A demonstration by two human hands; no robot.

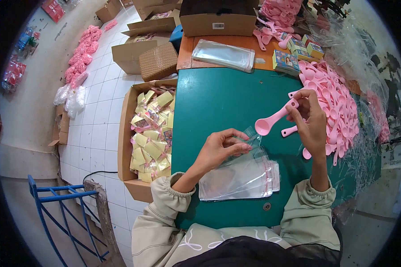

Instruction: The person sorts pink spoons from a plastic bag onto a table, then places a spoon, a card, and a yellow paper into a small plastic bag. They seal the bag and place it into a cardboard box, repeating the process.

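Observation:
My right hand pinches a pink measuring spoon by the end of its handle, the bowl pointing left. Just left of that bowl, my left hand grips a clear plastic bag near its edge. The spoon's bowl overlaps the bag's upper corner in this view. Below my left hand lies a fanned stack of clear plastic bags with red-lined flaps at the right. A large heap of pink spoons spreads beside my right hand, with a few loose ones at its near edge.
A carton of filled packets stands left of the green table. Behind are another bag stack, small card packs and a brown box. Loose plastic wrap hangs at right; a blue metal frame stands at lower left.

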